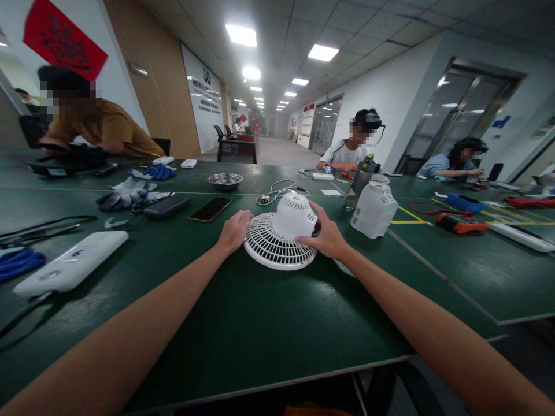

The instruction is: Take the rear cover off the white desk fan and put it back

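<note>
The white fan head [288, 218] lies on the green table [277, 323] with its round motor cover pointing up. The right hand [332, 234] has its thumb and fingers spread around the side of that cover, holding it. The left hand [235, 231] is curled at the left rim of the fan head and seems to touch it, but I can't tell if it grips or just rests there. If the right hand pushed hard while the left one was loose, the fan head could spin or slide. Sliding to the right, it could bump the white fan base [373, 212], and then the water bottle [356, 189] behind that might tip over. The white cable [276, 190] lies just behind the fan head, so it could get stuck under the rim in a backward push. Squeezing too hard might bend the thin bars. The underside of the fan head is hidden, so I can't see if blades are in there. The left fingertips are hard to make out, and some right fingers go behind the cover.
</note>
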Demonstrator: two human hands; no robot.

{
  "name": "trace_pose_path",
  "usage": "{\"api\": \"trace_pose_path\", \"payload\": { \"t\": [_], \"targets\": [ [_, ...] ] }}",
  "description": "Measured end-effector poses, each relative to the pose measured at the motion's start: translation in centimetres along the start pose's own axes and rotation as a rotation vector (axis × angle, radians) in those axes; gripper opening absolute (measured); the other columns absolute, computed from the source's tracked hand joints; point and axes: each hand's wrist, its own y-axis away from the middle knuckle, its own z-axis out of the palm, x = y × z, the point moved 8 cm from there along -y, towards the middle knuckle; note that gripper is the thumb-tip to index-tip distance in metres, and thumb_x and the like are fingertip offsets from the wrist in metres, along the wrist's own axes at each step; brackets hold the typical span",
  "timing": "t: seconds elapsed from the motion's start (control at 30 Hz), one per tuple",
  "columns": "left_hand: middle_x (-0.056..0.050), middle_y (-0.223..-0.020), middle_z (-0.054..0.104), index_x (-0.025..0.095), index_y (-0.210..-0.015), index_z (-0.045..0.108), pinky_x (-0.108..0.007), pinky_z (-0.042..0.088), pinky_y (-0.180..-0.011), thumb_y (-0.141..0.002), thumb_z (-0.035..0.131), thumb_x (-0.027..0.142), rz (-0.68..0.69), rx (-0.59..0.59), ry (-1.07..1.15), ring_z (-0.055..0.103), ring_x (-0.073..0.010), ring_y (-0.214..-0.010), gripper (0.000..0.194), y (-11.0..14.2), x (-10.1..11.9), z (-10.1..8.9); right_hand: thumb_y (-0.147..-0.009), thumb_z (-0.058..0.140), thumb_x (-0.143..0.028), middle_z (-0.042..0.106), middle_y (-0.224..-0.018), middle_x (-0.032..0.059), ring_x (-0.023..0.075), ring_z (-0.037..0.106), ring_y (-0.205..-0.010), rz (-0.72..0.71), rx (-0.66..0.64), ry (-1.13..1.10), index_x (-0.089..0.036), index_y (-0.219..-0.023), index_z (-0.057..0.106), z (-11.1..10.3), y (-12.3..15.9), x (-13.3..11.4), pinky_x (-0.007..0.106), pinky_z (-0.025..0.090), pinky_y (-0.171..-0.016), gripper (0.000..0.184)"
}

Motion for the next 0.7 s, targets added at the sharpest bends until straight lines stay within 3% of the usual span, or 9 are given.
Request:
{"api": "trace_pose_path", "payload": {
  "t": [0.1,0.17,0.23,0.33,0.5,0.6,0.7],
  "targets": [
    [-0.008,-0.091,0.073,0.016,-0.105,0.068,-0.033,0.048,-0.076,-0.097,0.028,0.062,0.099,0.089,0.308,0.066,-0.0234,-0.084,0.062,0.0,0.7,-1.0,-0.062,0.088,-0.044,0.072,-0.096,0.0019,0.0249,0.067,-0.082,0.139,0.106,-0.32,-0.029,-0.146,0.04,-0.5,-0.1,0.9,0.043,0.056,-0.079,0.098],
    [-0.008,-0.095,0.073,0.016,-0.107,0.069,-0.033,0.049,-0.077,-0.097,0.033,0.062,0.178,0.128,0.4,0.066,-0.0224,-0.088,0.06,0.1,1.6,-1.5,-0.068,0.082,-0.046,0.073,-0.097,0.0016,0.0241,0.069,-0.085,0.256,0.171,-0.569,-0.027,-0.135,0.052,-0.2,0.0,1.5,0.041,0.056,-0.08,0.075],
    [-0.009,-0.101,0.073,0.016,-0.108,0.07,-0.033,0.049,-0.082,-0.093,0.046,0.062,0.204,0.115,0.405,0.065,-0.0232,-0.094,0.054,0.2,2.4,-1.3,-0.078,0.07,-0.051,0.074,-0.097,0.0019,0.0239,0.069,-0.09,0.345,0.139,-0.801,-0.026,-0.119,0.062,1.0,0.3,1.6,0.04,0.056,-0.083,0.049],
    [-0.01,-0.106,0.074,0.014,-0.109,0.071,-0.038,0.051,-0.089,-0.083,0.067,0.056,0.149,0.02,0.44,0.067,-0.0261,-0.1,0.05,0.5,2.8,0.1,-0.085,0.058,-0.053,0.075,-0.1,0.0015,0.0243,0.069,-0.097,0.42,-0.03,-1.039,-0.026,-0.108,0.067,3.3,0.8,0.9,0.042,0.055,-0.086,0.036],
    [-0.009,-0.091,0.077,0.012,-0.1,0.072,-0.042,0.058,-0.084,-0.076,0.077,0.045,-0.035,-0.036,0.618,0.072,-0.025,-0.085,0.041,1.0,1.6,2.0,-0.088,0.054,-0.055,0.075,-0.093,0.0012,0.0233,0.069,-0.098,0.571,-0.174,-1.158,-0.025,-0.101,0.067,5.2,1.9,1.4,0.042,0.054,-0.088,0.035],
    [-0.008,-0.084,0.076,0.012,-0.094,0.072,-0.042,0.061,-0.077,-0.073,0.08,0.035,-0.135,-0.03,0.72,0.074,-0.0234,-0.077,0.032,1.2,0.9,2.5,-0.087,0.054,-0.053,0.074,-0.092,0.0028,0.0238,0.068,-0.1,0.589,-0.248,-1.168,-0.023,-0.096,0.066,5.8,2.1,1.5,0.042,0.054,-0.088,0.033],
    [-0.008,-0.079,0.076,0.011,-0.089,0.072,-0.039,0.062,-0.068,-0.07,0.083,0.029,-0.165,0.012,0.663,0.074,-0.0227,-0.07,0.028,1.2,0.8,2.2,-0.088,0.054,-0.05,0.074,-0.093,0.0032,0.024,0.069,-0.098,0.58,-0.314,-1.158,-0.023,-0.098,0.065,6.3,2.3,1.3,0.042,0.056,-0.085,0.031]
  ]
}}
